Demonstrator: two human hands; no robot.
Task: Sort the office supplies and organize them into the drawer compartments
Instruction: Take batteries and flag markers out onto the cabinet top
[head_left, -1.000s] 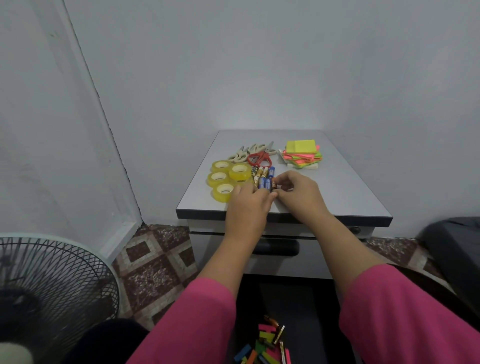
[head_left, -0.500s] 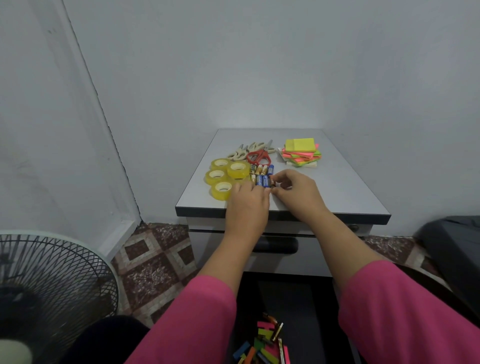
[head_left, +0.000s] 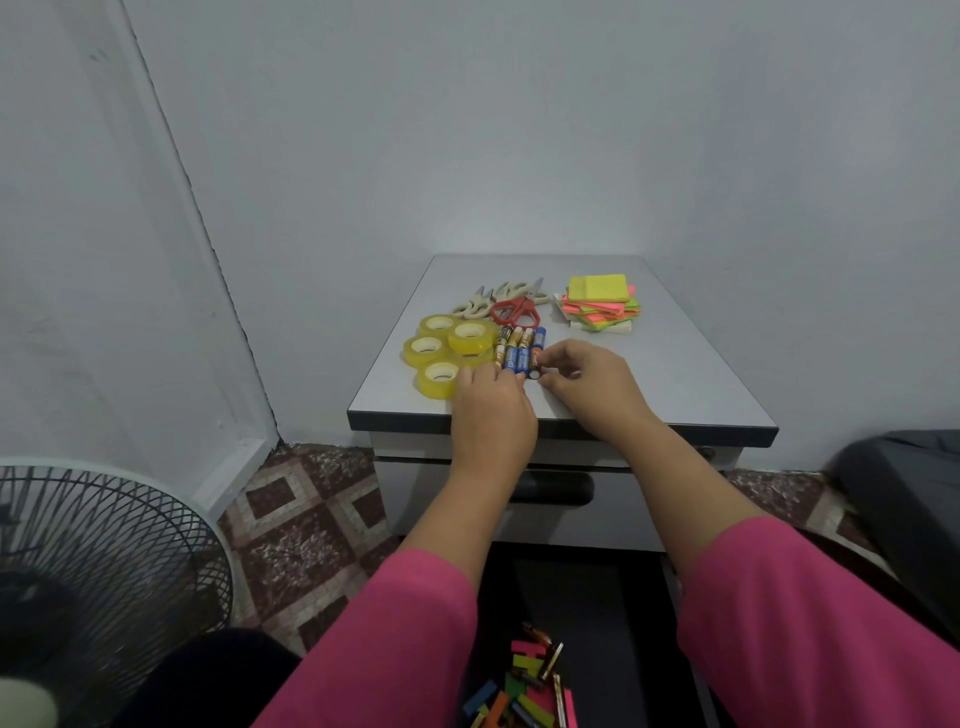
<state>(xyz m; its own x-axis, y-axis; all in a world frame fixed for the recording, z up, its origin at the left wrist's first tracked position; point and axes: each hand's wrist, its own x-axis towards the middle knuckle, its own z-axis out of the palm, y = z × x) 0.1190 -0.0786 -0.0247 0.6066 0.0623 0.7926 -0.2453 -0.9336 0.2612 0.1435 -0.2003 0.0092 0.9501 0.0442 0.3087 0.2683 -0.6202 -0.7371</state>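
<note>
Two hands are stretched over the grey cabinet top (head_left: 675, 374): a small cylindrical battery (head_left: 535, 364) is pinched by the right hand (head_left: 587, 384); the left hand (head_left: 493, 410) seemingly rests relaxed beside the row of blue and gold batteries (head_left: 517, 345)

Yellow tape rolls (head_left: 447, 348) sit at centre frame on a pale grey surface (head_left: 691, 374), beside blue and gold batteries (head_left: 519, 348), red-handled scissors (head_left: 514, 310) and neon yellow, pink and green sticky notes (head_left: 597, 301). Pink sleeves (head_left: 810, 623) fill the lower frame; maroon-and-cream diamond floor tiles (head_left: 301, 525) show lower left.

Head view, looking down, cabinet top (head_left: 675, 364) near
</note>
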